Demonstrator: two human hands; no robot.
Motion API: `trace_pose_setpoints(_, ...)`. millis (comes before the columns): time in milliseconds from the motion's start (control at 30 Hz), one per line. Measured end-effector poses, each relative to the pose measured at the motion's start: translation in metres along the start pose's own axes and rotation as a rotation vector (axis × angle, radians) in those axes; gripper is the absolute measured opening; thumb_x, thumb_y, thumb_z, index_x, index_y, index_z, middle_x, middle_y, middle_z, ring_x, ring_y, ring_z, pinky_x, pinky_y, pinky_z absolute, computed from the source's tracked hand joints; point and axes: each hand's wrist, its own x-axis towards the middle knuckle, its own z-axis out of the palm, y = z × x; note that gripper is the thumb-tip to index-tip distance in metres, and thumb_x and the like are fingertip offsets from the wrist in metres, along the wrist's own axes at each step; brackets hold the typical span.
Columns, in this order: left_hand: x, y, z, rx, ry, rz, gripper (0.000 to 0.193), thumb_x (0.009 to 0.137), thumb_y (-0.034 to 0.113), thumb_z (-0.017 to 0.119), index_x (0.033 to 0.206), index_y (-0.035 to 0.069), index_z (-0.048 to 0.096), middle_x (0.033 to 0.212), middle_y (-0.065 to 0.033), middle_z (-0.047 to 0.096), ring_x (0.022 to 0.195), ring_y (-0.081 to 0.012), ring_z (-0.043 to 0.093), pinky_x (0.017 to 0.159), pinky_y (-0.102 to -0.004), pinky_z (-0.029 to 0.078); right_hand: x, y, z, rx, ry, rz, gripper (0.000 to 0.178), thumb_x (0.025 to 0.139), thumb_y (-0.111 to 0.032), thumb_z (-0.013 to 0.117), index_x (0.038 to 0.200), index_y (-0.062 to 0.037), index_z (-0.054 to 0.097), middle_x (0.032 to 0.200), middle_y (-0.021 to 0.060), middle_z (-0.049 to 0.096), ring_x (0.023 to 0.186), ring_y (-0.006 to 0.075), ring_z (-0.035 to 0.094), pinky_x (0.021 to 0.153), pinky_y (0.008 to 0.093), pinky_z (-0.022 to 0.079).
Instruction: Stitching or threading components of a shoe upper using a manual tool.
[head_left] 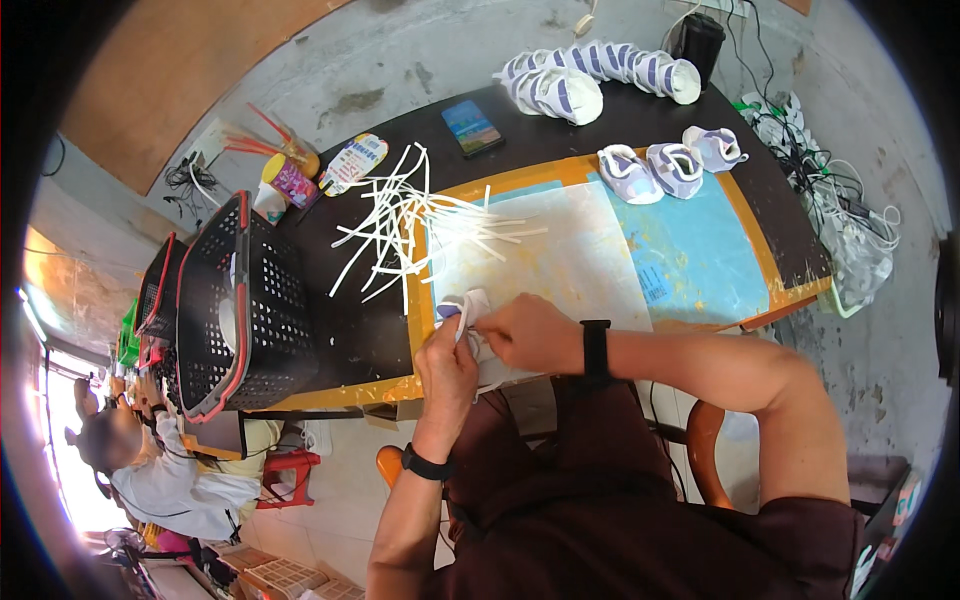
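Note:
A small white and lilac baby shoe (pixel 466 308) is held between both hands at the near edge of the table. My left hand (pixel 447 368) grips it from below. My right hand (pixel 530 335) closes on it from the right, fingertips pinching its white upper; much of the shoe is hidden by the fingers. Just beyond lies a loose pile of white strips (pixel 410 225) spread across the black table top and a white sheet (pixel 570 260).
Three finished baby shoes (pixel 672 165) stand at the far edge of a blue mat (pixel 700 255). A row of more shoes (pixel 595 75) lies further back. A black basket with a red rim (pixel 235 305) stands left. A phone (pixel 473 127) lies near the back. Another person (pixel 170 470) sits lower left.

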Motion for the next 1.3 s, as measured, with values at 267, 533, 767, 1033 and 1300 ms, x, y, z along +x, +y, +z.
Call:
trace_pose_setpoints(267,0.001,0.001,0.001,0.013,-0.020,-0.032,0.019,0.081,-0.008,0.055,0.097,-0.003,0.063,0.077,-0.0262,0.060,0.074,-0.0433,0.060,0.063,-0.0439,0.048,0.002,0.011,0.009,0.218,-0.037,0.185,0.013,0.076,-0.009,0.062,0.074,0.0035,0.059,0.053,0.0140,0.054,0.046,0.0270,0.052,0.044,0.0365,0.041)
trace_pose_setpoints(533,0.002,-0.001,0.000,0.008,0.009,-0.043,0.020,0.081,-0.007,0.054,0.099,-0.002,0.063,0.078,-0.0264,0.061,0.076,-0.0436,0.061,0.064,-0.0448,0.048,0.001,-0.001,0.007,-0.477,-0.089,-0.264,0.006,0.073,-0.003,0.056,0.068,-0.0029,0.055,0.054,0.0132,0.054,0.051,0.0308,0.058,0.045,0.0406,0.042)
trace_pose_setpoints(767,0.002,0.002,0.000,0.004,-0.003,-0.033,0.021,0.080,-0.008,0.054,0.099,-0.003,0.063,0.078,-0.0270,0.061,0.075,-0.0443,0.060,0.063,-0.0451,0.048,0.022,-0.011,-0.011,0.851,-0.311,1.031,0.005,0.073,-0.006,0.057,0.068,-0.0033,0.057,0.058,0.0171,0.059,0.050,0.0318,0.057,0.046,0.0416,0.040)
trace_pose_setpoints(1033,0.001,0.001,-0.001,-0.002,0.015,-0.024,0.021,0.081,-0.007,0.053,0.098,-0.002,0.063,0.078,-0.0265,0.060,0.073,-0.0438,0.060,0.062,-0.0446,0.047,0.009,-0.007,0.005,-0.350,-0.212,0.012,0.015,0.076,-0.012,0.059,0.082,0.0006,0.064,0.063,0.0187,0.061,0.057,0.0364,0.059,0.055,0.0436,0.046)
trace_pose_setpoints(1300,0.005,0.010,-0.012,-0.109,-0.059,-0.062,0.015,0.088,0.001,0.054,0.101,-0.001,0.062,0.071,-0.0232,0.059,0.069,-0.0423,0.060,0.059,-0.0403,0.046,-0.004,-0.023,-0.027,-0.194,-0.302,0.319,0.021,0.090,-0.024,0.052,0.101,-0.0097,0.063,0.078,0.0155,0.066,0.074,0.0365,0.063,0.068,0.0452,0.048)
